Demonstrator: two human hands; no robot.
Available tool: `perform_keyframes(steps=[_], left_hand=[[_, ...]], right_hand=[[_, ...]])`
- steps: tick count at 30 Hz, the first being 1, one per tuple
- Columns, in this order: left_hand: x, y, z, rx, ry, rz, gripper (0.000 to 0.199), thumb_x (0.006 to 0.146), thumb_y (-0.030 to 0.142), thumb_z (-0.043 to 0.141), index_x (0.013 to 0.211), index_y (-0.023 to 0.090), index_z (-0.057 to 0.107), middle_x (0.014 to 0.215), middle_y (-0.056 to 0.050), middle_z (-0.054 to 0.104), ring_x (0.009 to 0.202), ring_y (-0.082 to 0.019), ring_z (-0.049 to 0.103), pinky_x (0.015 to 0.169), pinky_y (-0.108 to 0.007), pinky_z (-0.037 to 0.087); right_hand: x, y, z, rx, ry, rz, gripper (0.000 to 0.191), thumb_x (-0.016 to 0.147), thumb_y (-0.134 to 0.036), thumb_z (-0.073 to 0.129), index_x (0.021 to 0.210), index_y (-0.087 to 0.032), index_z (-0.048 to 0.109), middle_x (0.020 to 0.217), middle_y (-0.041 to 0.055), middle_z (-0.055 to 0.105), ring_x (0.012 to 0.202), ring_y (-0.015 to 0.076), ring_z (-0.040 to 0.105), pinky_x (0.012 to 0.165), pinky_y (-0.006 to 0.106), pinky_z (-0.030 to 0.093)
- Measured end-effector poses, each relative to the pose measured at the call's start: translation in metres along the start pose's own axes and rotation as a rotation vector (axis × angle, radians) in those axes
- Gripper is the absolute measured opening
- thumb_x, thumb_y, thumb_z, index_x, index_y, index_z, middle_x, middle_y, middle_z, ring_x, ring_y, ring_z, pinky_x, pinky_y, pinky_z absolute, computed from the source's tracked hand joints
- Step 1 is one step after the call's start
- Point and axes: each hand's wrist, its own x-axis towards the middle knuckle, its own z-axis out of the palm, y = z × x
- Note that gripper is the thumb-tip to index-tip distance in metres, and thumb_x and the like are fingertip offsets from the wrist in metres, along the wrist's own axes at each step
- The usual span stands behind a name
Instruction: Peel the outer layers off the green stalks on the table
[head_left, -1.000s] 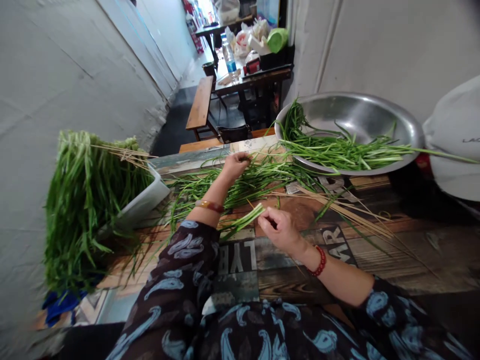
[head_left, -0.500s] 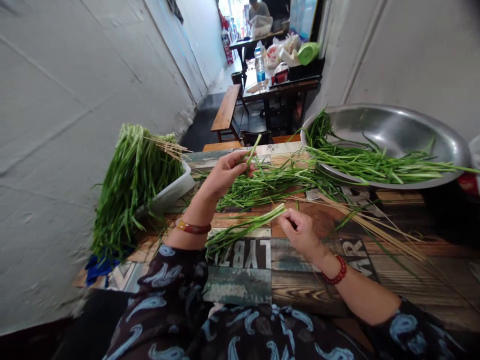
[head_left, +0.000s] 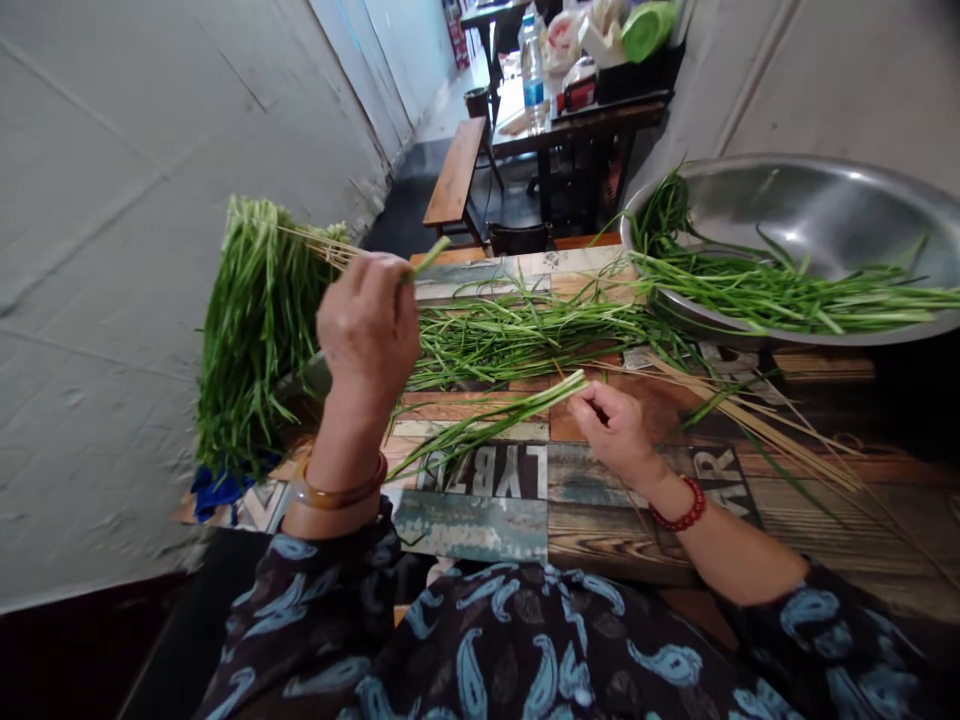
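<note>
My left hand [head_left: 367, 325] is raised at the left of the table, fingers closed on a garlic chive stalk [head_left: 431, 257] whose pale end sticks out to the right. My right hand [head_left: 611, 425] is closed in a pinch on a thin bamboo skewer [head_left: 637, 512], mostly hidden by the fingers. The white ends of a few garlic chives [head_left: 517, 410] meet at these fingertips, and their leaves trail left over the table. Behind both hands lies a loose row of garlic chives [head_left: 525, 335].
Skewered chives [head_left: 251, 330] hang over a pale tray at the left, by the wall. A steel basin [head_left: 817, 170] with more chives stands at the right. Loose bamboo skewers [head_left: 780, 445] lie right of my right hand. Beyond are a bench [head_left: 456, 175] and a table with a bottle [head_left: 533, 80].
My left hand has moved left and up toward me with the chive stalk, away from the loose row. The right hand keeps its pinch in nearly the same place. The view has tilted down.
</note>
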Motion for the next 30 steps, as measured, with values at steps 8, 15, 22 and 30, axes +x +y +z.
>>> perform_keyframes(steps=[8, 15, 22, 30], left_hand=[[-0.069, 0.025, 0.073, -0.859, -0.628, -0.391, 0.038, 0.091, 0.031, 0.052, 0.124, 0.014, 0.061, 0.081, -0.002, 0.065, 0.068, -0.013, 0.059, 0.068, -0.025, 0.049], [-0.067, 0.049, 0.071, -1.169, -0.706, -0.538, 0.042, 0.09, 0.053, 0.056, 0.098, 0.016, 0.076, 0.069, -0.001, 0.058, 0.064, -0.012, 0.051, 0.063, -0.025, 0.044], [-0.073, 0.051, 0.065, -1.179, -0.7, -0.571, 0.029, 0.085, 0.044, 0.068, 0.091, 0.018, 0.079, 0.075, -0.003, 0.063, 0.061, -0.011, 0.048, 0.055, -0.024, 0.038], [-0.075, 0.047, 0.058, -1.189, -0.665, -0.616, 0.025, 0.084, 0.037, 0.071, 0.089, 0.014, 0.079, 0.075, -0.003, 0.067, 0.062, -0.01, 0.052, 0.061, -0.023, 0.041]], right_hand=[[0.0, -0.003, -0.001, 0.019, -0.035, 0.023, 0.021, 0.087, -0.025, 0.053, 0.067, -0.02, 0.057, 0.052, -0.0054, 0.048, 0.045, 0.0084, 0.039, 0.046, 0.023, 0.031], [0.001, -0.011, -0.006, 0.015, -0.096, 0.027, 0.019, 0.09, -0.025, 0.053, 0.078, -0.018, 0.066, 0.056, -0.0034, 0.056, 0.046, 0.0089, 0.044, 0.046, 0.023, 0.035], [-0.001, -0.023, -0.013, -0.052, -0.184, -0.039, 0.018, 0.091, -0.02, 0.053, 0.082, -0.019, 0.068, 0.065, 0.0001, 0.067, 0.05, 0.0102, 0.054, 0.051, 0.022, 0.042], [0.0, -0.024, -0.014, -0.055, -0.275, 0.038, 0.016, 0.092, -0.018, 0.054, 0.085, -0.018, 0.069, 0.068, -0.0005, 0.07, 0.053, 0.0099, 0.06, 0.054, 0.02, 0.046]])
